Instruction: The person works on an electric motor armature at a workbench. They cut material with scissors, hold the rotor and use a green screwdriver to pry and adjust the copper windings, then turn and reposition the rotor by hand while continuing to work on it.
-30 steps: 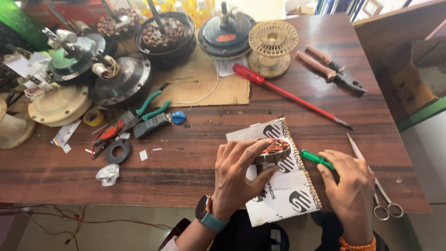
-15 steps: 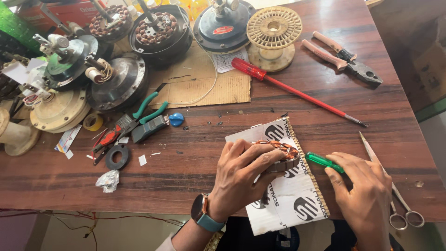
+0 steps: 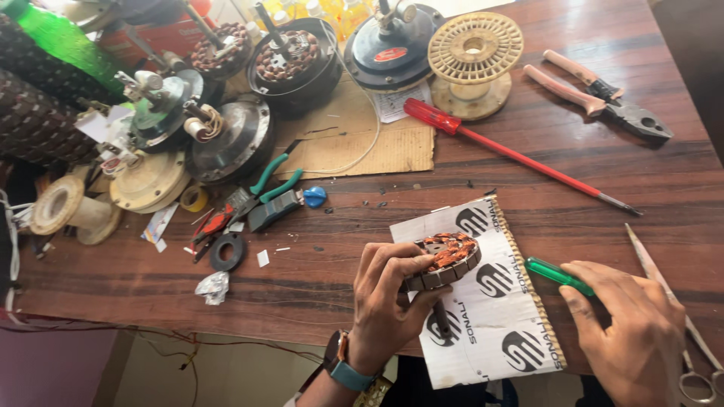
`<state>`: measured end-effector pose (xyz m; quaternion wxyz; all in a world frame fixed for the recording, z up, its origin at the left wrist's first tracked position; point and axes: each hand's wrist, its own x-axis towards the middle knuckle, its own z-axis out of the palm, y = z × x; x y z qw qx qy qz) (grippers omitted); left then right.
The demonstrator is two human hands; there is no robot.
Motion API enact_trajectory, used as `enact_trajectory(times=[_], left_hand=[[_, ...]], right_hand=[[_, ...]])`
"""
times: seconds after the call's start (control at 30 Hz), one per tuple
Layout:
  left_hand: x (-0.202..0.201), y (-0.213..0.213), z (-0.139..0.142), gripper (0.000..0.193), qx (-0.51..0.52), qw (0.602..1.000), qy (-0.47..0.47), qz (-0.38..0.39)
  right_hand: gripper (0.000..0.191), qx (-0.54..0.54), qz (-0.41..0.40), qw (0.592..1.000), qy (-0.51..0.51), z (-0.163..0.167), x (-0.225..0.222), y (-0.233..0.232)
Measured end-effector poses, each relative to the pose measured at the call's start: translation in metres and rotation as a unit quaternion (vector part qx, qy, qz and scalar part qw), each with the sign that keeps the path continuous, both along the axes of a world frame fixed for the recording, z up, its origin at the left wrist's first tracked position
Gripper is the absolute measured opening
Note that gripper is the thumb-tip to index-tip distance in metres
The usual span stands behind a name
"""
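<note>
The left hand [image 3: 388, 301] is closing its grip around a small motor stator [image 3: 445, 260], a round steel core with copper-coloured windings showing on top, and is holding it tilted over a white printed mat [image 3: 490, 301] lying at the near edge of the wooden table [image 3: 317, 271]. The right hand [image 3: 630, 332] is wrapping its grip around the handle end of a green-handled tool [image 3: 558, 276], whose tip is pointing toward the stator without yet touching it; the working end is too small to identify.

By the look of it, the step in hand is bringing the tool to the windings while the stator is being steadied. The next move is calling for a firm hold on the core and a careful, shallow approach, since the copper wire is thin and easily nicked.

Scissors [image 3: 697, 354] are lying just beside the right hand. Farther back, a red-handled screwdriver [image 3: 513, 154], pliers [image 3: 603, 94], a cream wire spool [image 3: 475, 49] and several opened fan motors [image 3: 298, 64] are crowding the table.
</note>
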<state>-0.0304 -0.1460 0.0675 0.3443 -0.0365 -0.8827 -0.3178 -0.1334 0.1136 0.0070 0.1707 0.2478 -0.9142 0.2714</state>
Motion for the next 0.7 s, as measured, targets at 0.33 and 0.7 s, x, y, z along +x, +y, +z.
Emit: enact_trajectory(times=[0.33,0.7], left_hand=[[-0.002,-0.008,-0.017,0.038,-0.002,0.999,0.04,0.008],[0.0,-0.005,-0.019,0.069,0.05,0.997,0.059,0.026]], right_hand=[[0.028,0.026,-0.022,0.999,-0.01,0.001,0.002,-0.004],[0.033,0.069,-0.05,0.995,-0.049,0.001,-0.001,-0.007]])
